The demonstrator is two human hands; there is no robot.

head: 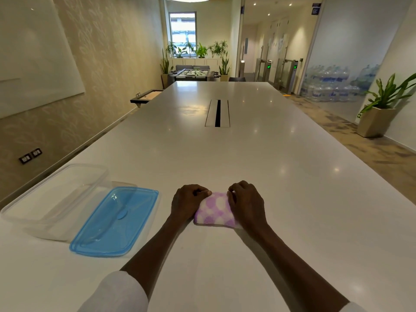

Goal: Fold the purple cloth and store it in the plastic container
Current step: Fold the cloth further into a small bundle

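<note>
Hands meet over the purple cloth, which lies folded into a small thick pad of purple and white patches on the white table, near its close edge. The left hand has its fingers curled round the pad's left end, and the right hand curls over the right end, so both hands grip the cloth from opposite sides. Well apart to the left stands the plastic container, clear, open at the top and with nothing visible inside; its blue lid lies on the table just beside it, between container and cloth, one corner overlapping the container's side. No brand or label can be read on the container, lid or cloth. Farther off, stacked water bottles carry blue labels too blurred to read, and a blue sign high on the right wall is likewise illegible. White sleeves cover both forearms at the bottom edge.
</note>
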